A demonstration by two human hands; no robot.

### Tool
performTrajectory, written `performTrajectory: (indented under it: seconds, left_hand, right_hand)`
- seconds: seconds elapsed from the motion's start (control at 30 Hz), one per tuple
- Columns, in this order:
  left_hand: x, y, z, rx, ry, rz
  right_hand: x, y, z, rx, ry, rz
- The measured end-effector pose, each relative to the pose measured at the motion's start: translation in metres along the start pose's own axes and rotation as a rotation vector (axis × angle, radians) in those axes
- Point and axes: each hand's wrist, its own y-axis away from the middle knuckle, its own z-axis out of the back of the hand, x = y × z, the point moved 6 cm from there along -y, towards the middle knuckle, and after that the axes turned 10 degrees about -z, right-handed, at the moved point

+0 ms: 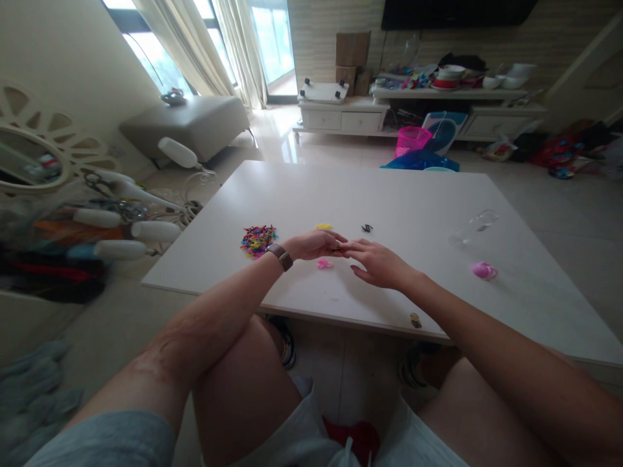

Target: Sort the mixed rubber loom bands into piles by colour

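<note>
Over the white table (418, 194), my left hand (314, 244) is cupped, its fingers closed around small dark and yellowish bits too small to name. My right hand (377, 263) meets it from the right; its fingers are stretched out, thumb apart, and the fingertips touch the left fingers. Left of my wrist lies a heap of small multicoloured plastic pieces (257, 239). Around my hands sit little groups: yellow pieces (324, 226) behind, black pieces (366, 228) behind to the right, and pink pieces (324, 264) in front.
On the table's right are a clear plastic bottle (479, 227) and a purple-pink cap-like item (484, 270). A small yellow-blue figure (415, 320) lies near the front edge. A white stand with padded arms (156, 231) is at the left. Beyond the table stands a pink basket (413, 139).
</note>
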Motion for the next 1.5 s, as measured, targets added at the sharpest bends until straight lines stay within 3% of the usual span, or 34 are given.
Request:
performTrajectory:
  seconds: [0.4, 1.23, 1.5]
  left_hand:
    - [0.004, 0.004, 0.006, 0.054, -0.053, 0.019]
    - [0.013, -0.003, 0.009, 0.019, -0.095, 0.029]
    - [0.011, -0.009, 0.002, 0.020, -0.091, 0.013]
  right_hand:
    - [0.003, 0.001, -0.004, 0.059, -0.006, -0.005]
    - [-0.001, 0.002, -0.004, 0.097, 0.007, -0.013]
    - [-0.008, 0.003, 0.000, 0.035, 0.039, -0.045]
